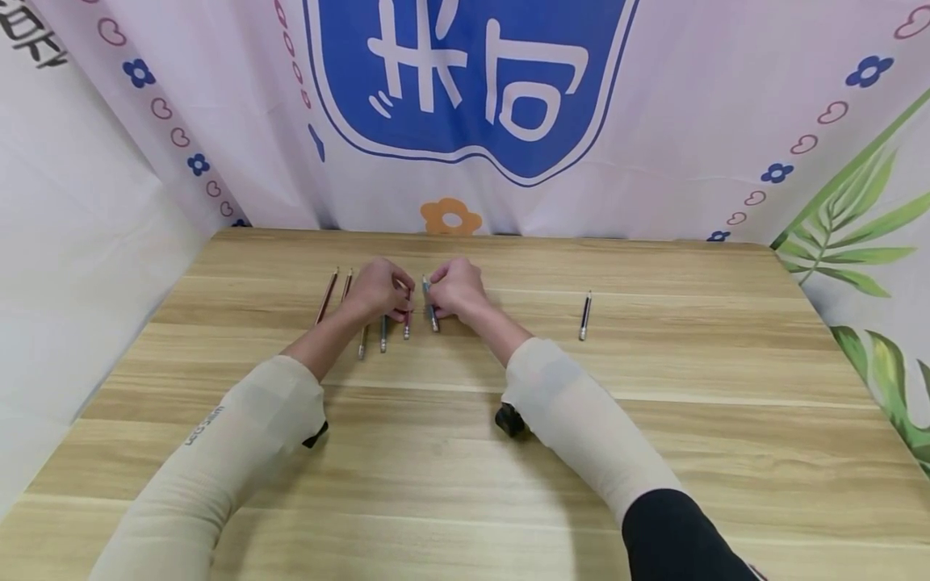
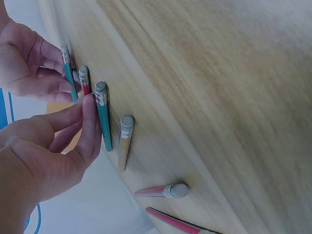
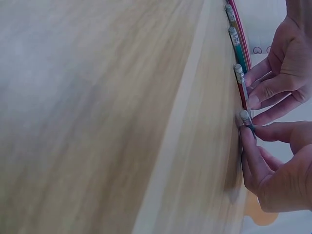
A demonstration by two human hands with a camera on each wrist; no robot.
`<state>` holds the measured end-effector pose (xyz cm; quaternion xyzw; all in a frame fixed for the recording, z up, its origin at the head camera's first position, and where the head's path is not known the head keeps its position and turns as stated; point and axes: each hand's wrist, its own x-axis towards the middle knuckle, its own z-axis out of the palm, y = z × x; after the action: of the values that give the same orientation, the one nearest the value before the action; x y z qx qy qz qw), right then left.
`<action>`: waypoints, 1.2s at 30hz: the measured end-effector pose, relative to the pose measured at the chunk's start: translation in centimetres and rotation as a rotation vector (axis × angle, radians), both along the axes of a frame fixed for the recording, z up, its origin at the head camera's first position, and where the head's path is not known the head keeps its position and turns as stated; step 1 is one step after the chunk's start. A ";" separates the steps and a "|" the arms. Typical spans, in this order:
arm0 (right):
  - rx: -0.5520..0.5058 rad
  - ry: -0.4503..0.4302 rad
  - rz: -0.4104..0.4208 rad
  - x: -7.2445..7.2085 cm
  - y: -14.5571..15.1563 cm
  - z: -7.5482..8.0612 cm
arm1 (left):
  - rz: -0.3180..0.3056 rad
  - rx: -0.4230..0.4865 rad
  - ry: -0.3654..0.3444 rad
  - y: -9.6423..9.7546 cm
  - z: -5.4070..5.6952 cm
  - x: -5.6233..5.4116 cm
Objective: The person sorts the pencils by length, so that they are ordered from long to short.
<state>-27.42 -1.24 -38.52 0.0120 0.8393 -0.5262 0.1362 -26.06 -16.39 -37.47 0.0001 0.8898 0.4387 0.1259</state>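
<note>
Over the pencil row, my left hand (image 1: 378, 289) pinches a red pencil (image 1: 408, 323) between thumb and fingers; its upper part is largely covered by the fingers. Just to the right, my right hand (image 1: 459, 288) grips a teal pencil (image 1: 433, 316) with thumb and fingertips, its silver-banded eraser end towards me. Below the left hand lie a second teal pencil (image 2: 104, 119) and a gold pencil (image 2: 125, 146), both eraser end near. Two reddish pencils, one at the far left (image 1: 327, 297) and one beside it (image 1: 346, 284), slant next to the left wrist.
A dark blue pencil (image 1: 585, 315) lies apart on the right side of the wooden table (image 1: 450, 476). Behind the table's far edge hangs a printed curtain (image 1: 683, 145) with a blue emblem. A leaf-patterned cloth (image 1: 857, 234) hangs at the right.
</note>
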 end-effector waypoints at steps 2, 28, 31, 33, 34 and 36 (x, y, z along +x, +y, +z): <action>0.011 0.002 -0.004 -0.1 -0.1 0.0 | -0.002 -0.006 0.001 0.0 0.0 0.0; 0.148 0.066 0.053 0.2 -0.4 0.2 | 0.005 -0.005 -0.009 0.0 0.1 0.1; 0.184 0.081 0.084 0.4 -0.3 0.2 | 0.010 -0.008 -0.017 0.0 0.1 0.1; 0.184 0.084 0.089 0.4 -0.3 0.2 | 0.011 -0.008 -0.023 0.0 0.2 0.1; 0.184 0.085 0.091 0.4 -0.3 0.2 | 0.013 -0.005 -0.026 0.0 0.2 0.1; 0.191 0.093 0.095 0.5 -0.3 0.2 | 0.015 -0.002 -0.030 -0.1 0.2 0.1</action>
<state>-26.95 -1.51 -38.34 -0.0392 0.8907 -0.4367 0.1202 -25.96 -16.47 -37.24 -0.0134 0.8882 0.4387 0.1359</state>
